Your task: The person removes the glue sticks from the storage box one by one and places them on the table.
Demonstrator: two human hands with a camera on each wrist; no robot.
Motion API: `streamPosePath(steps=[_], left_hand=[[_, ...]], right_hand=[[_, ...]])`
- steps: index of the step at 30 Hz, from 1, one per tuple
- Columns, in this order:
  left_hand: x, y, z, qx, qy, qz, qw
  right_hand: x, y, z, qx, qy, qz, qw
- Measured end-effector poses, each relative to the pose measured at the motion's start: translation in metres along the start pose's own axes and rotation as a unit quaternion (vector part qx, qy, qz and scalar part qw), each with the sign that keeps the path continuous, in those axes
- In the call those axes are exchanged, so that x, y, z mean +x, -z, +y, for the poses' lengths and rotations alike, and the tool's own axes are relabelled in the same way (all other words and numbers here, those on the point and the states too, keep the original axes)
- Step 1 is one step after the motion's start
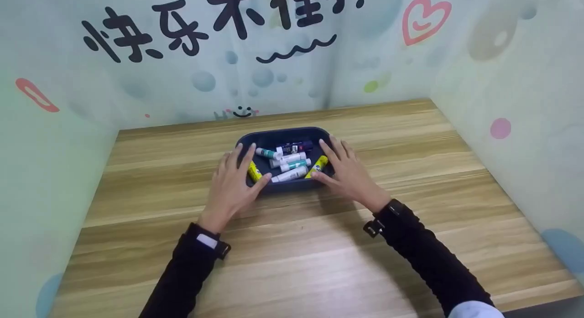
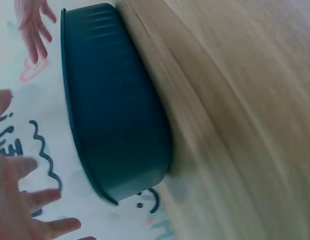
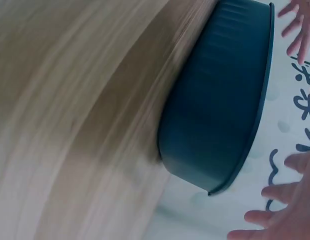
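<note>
A dark blue oblong plastic basin [image 1: 283, 133] stands on the table. In it lie several small tubes: a dark blue tube [image 1: 296, 147], white tubes such as the front one [image 1: 292, 174], some white-and-teal ones such as this tube [image 1: 295, 165], and two yellow sticks, one at the left [image 1: 254, 171] and one at the right [image 1: 318, 166]. My left hand [image 1: 232, 183] is spread over the basin's left end, my right hand [image 1: 355, 175] over its right end. Both have extended fingers. The wrist views show the basin's outer wall [image 2: 115, 100]; whether fingertips touch the rim, I cannot tell.
The wood-grain table [image 1: 292, 245] runs toward me. Behind it rises a printed wall [image 1: 292, 90] with large black characters, and side walls [image 1: 511, 163] close it in on the left and right. Both wrists carry black straps [image 1: 396, 211] over dark sleeves.
</note>
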State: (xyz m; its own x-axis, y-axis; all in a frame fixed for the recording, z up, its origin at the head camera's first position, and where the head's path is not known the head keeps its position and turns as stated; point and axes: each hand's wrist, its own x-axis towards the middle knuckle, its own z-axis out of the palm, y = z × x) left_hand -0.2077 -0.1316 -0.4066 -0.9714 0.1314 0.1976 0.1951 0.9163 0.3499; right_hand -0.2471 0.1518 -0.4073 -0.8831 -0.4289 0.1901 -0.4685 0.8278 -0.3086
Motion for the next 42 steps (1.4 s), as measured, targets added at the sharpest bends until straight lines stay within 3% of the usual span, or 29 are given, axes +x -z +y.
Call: streamPosePath(steps=[3,6,12,15,20,25,31,38,42], left_hand=[[0.005,-0.004,-0.004,-0.058,0.025,0.022,0.9977],[0.011,-0.008,-0.007,-0.122,0.058,0.040,0.9900],[0.020,-0.019,-0.015,-0.235,0.151,0.043,0.9593],[0.025,-0.025,-0.019,-0.267,0.174,0.033,0.9473],[0.030,-0.035,-0.025,-0.282,0.166,0.015,0.9448],[0.033,-0.035,-0.027,-0.305,0.143,-0.012,0.9415],[0.036,-0.028,-0.027,-0.305,0.147,-0.070,0.9385],[0.036,-0.021,-0.023,-0.339,0.146,-0.114,0.9222],[0.033,-0.021,-0.023,-0.328,0.142,-0.129,0.9250]], right_hand=[[0.005,-0.003,0.001,0.050,-0.030,0.003,0.998],[0.011,-0.007,0.003,0.099,-0.059,0.005,0.993],[0.022,-0.020,0.010,0.190,-0.079,0.017,0.979],[0.026,-0.026,0.014,0.220,-0.076,0.028,0.972],[0.029,-0.032,0.017,0.263,-0.075,0.044,0.961],[0.034,-0.035,0.020,0.308,-0.066,0.045,0.948],[0.036,-0.034,0.021,0.314,-0.032,0.051,0.947],[0.036,-0.032,0.024,0.321,-0.035,0.041,0.946],[0.033,-0.033,0.025,0.315,-0.020,0.052,0.947]])
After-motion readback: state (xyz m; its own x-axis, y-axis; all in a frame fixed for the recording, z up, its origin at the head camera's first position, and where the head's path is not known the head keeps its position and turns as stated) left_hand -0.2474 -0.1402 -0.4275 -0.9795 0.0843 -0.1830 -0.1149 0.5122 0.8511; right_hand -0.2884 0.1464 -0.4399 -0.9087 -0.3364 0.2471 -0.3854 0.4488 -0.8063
